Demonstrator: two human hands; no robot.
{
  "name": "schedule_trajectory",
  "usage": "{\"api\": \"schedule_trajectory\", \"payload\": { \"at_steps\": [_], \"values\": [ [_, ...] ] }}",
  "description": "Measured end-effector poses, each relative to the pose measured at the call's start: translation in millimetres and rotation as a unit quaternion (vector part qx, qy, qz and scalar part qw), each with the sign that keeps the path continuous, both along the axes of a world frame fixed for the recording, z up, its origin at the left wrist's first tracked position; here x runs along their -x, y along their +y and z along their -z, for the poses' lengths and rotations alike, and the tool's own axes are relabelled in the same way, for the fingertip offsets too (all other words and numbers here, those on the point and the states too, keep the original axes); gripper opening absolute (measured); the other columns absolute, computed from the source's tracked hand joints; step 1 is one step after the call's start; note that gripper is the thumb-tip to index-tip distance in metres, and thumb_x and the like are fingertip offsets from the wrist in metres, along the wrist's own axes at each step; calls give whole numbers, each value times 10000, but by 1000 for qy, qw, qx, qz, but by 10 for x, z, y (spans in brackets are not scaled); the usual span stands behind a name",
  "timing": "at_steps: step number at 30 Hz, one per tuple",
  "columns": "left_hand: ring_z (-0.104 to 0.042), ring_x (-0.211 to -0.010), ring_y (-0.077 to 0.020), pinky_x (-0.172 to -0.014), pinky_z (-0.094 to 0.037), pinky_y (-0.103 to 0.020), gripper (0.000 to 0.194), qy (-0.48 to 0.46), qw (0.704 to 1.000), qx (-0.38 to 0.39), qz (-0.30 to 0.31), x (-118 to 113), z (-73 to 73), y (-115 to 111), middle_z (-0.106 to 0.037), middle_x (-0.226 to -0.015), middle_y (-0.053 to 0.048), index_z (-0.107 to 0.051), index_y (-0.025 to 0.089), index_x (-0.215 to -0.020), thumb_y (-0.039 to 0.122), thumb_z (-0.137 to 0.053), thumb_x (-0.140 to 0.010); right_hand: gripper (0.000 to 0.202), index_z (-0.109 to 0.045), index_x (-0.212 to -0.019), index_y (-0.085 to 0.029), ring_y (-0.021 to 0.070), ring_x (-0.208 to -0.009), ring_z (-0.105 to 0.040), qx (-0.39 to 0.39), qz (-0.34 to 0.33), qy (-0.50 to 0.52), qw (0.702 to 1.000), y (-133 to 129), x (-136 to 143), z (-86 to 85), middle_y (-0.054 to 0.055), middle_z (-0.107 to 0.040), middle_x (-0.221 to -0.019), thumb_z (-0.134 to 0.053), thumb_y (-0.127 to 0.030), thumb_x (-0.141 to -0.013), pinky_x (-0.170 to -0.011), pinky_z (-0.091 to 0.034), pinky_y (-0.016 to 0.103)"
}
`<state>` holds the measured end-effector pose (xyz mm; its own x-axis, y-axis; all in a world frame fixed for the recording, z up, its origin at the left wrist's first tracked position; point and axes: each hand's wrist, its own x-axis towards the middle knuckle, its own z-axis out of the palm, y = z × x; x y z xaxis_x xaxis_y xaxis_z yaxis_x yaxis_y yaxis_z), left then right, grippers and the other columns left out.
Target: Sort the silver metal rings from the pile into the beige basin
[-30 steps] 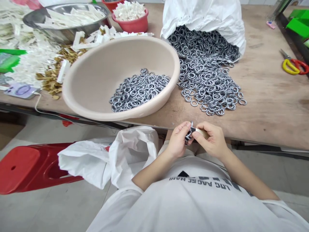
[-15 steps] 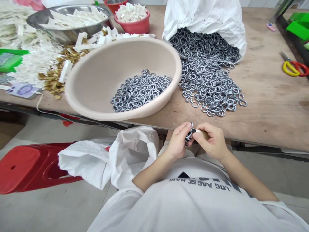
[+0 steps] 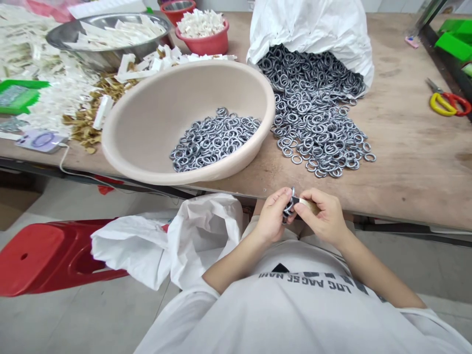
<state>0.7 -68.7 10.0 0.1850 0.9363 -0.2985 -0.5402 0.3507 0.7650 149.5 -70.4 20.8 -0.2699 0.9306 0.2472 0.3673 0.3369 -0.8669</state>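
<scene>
Just off the table's front edge, my left hand [image 3: 273, 214] is closed on a few grey metal rings [image 3: 288, 207]. My right hand [image 3: 324, 215] pinches a flat tool with a pale handle [image 3: 309, 205] and a dark end; its exact kind I cannot make out. The dark end meets the rings between my two hands. Beyond them on the table lies a heap of metal rings [image 3: 324, 132], spilling from a white sack [image 3: 313, 24]. To the left stands a large beige basin [image 3: 147, 93] with more rings [image 3: 217, 140] in it.
Scissors [image 3: 448, 102] with red and yellow handles lie at the right. A steel bowl [image 3: 110, 51], a red bowl [image 3: 210, 45] and piles of white pieces [image 3: 55, 101] stand back left. Below the table are an opened white bag [image 3: 206, 236] and a red stool [image 3: 33, 255].
The view has shifted very slightly. Both hands keep nearly the same place and the same hold on the rings and the flat tool.
</scene>
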Motion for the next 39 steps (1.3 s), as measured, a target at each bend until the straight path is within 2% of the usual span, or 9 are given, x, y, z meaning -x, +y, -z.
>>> {"api": "schedule_trajectory", "payload": {
  "at_steps": [16, 25, 39],
  "values": [
    [-367, -460, -52, -397, -265, -186, 341, 10, 1000, 9, 0, -27, -24, 2, -450, -604, 52, -530, 175, -717, 451, -709, -807, 116, -633, -880, -217, 136, -660, -599, -29, 6, -7, 1000, 15, -12, -41, -4, -669, -755, -632, -326, -920, -625, -431, 269],
    [-372, -440, -51, -399, -257, -193, 338, 24, 1000, 11, 7, -14, -40, 10, -457, -587, 59, -509, 183, -726, 454, -690, -815, 129, -632, -893, -220, 144, -660, -602, -18, 4, -6, 1000, 19, -9, -33, 0, -673, -754, -629, -345, -924, -629, -436, 278],
    [-373, -448, -52, -397, -254, -188, 305, 1, 1000, 10, 3, -9, -23, 4, -459, -601, 55, -538, 177, -735, 420, -710, -803, 121, -636, -886, -217, 134, -662, -598, -28, 5, -9, 1000, 22, -4, -48, -4, -671, -759, -634, -334, -919, -624, -431, 265]
  ]
}}
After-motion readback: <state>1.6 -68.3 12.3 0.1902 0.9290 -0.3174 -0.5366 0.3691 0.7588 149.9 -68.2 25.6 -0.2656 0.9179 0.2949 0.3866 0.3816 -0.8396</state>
